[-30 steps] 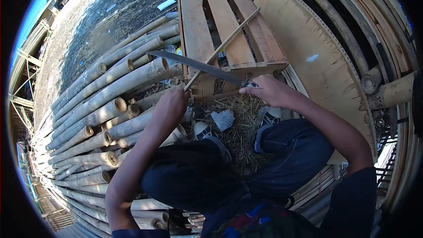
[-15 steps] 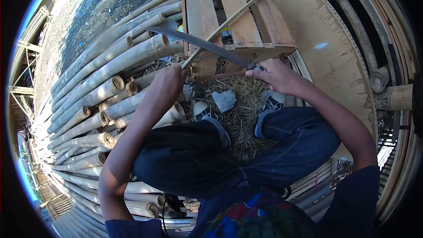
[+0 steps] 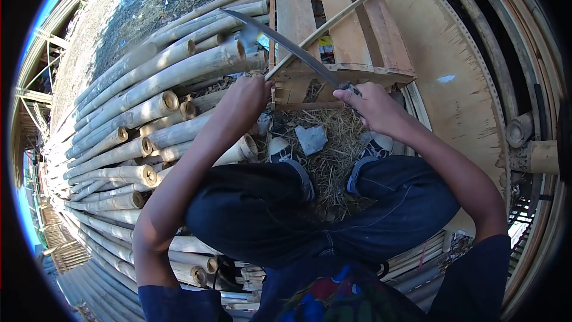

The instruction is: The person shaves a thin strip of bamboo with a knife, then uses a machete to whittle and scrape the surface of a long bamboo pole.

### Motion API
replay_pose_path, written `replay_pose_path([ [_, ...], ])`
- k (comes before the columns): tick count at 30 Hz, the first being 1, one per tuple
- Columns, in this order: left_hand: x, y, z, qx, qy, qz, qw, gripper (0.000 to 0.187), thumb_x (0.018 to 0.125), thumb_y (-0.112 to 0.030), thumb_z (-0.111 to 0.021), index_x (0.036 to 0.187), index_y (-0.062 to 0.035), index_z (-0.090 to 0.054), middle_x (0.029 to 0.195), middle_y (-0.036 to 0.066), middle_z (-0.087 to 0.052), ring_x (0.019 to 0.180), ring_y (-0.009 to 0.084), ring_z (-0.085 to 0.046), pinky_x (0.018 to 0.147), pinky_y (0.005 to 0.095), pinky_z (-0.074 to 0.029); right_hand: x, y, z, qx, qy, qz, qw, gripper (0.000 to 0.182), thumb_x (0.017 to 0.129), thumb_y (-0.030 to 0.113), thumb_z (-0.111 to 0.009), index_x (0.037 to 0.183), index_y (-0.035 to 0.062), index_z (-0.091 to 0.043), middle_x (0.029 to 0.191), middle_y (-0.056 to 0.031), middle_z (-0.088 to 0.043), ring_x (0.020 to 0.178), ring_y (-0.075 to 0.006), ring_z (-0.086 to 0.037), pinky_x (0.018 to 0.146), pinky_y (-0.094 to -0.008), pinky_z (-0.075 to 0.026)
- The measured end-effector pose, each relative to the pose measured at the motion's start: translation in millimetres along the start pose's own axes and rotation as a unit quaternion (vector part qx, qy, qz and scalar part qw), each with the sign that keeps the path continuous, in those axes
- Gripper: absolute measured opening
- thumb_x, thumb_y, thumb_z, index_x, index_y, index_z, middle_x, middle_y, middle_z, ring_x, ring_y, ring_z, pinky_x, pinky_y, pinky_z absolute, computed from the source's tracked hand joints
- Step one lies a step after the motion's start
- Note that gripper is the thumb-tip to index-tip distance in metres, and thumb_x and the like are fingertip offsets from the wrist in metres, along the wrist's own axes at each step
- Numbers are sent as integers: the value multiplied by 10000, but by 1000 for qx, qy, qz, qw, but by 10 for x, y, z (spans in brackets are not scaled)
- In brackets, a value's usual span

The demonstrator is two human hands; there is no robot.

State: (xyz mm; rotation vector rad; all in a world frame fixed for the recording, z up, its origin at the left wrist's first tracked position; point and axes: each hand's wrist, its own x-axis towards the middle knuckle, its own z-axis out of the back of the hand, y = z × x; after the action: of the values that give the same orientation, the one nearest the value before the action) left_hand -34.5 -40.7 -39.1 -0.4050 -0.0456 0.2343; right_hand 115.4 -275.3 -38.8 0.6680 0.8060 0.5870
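My left hand (image 3: pixel 245 96) is closed round the near end of a thin bamboo strip (image 3: pixel 341 13), which slants up and to the right over the wooden crate. My right hand (image 3: pixel 370 102) grips the dark handle of a long curved blade (image 3: pixel 286 43). The blade points up and to the left and crosses the strip just beyond my left hand. Whether its edge touches the strip cannot be made out. The slatted wooden crate (image 3: pixel 342 39) lies beneath the strip.
Bamboo poles (image 3: pixel 173 71) are stacked on the left. A plywood sheet (image 3: pixel 444 101) leans on the right. Between my shoes (image 3: pixel 280 149) a grey stone (image 3: pixel 311 139) sits on straw-covered ground, below the crate's near edge.
The view has shifted, so the crate and poles sit further right. The blade now tilts more steeply and crosses the strip a little further from my left hand. Both grips are unchanged.
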Motion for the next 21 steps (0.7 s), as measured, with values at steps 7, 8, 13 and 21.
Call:
replay_pose_path([
  [7, 35, 16, 9, 4, -15, -1, 1000, 369, 981, -246, -477, 806, 69, -552, 738, 303, -576, 780, 487, -551, 711, 551, -416, 86, 57, 8, 19, -34, -27, 999, 687, 914, 601, -493, 646, -31, -509, 470, -84, -421, 448, -177, -437, 478, -371, -394],
  [8, 45, 2, -4, 6, -14, -1, 1000, 367, 981, -243, -478, 805, 70, -552, 737, 305, -575, 780, 489, -549, 712, 552, -414, 83, 53, 1, 21, -38, -30, 999, 687, 914, 601, -493, 646, -31, -509, 470, -84, -421, 448, -177, -437, 478, -371, -394],
  [13, -62, -18, 12, 9, 11, 14, 1000, 371, 983, -236, -475, 788, 73, -543, 714, 297, -572, 729, 482, -556, 677, 544, -421, 303, -238, 124, -97, -67, 123, 985, 668, 906, 624, -486, 677, -1, -540, 488, -41, -465, 389, -135, -486, 398, -307, -402],
  [21, -13, -12, -70, 44, -21, -23, 999, 299, 974, -212, -482, 829, 47, -513, 660, 272, -559, 682, 465, -572, 638, 541, -435, 111, -81, 101, 76, -17, -48, 996, 698, 886, 664, -473, 730, -15, -510, 486, -30, -483, 371, -115, -507, 334, -260, -427],
])
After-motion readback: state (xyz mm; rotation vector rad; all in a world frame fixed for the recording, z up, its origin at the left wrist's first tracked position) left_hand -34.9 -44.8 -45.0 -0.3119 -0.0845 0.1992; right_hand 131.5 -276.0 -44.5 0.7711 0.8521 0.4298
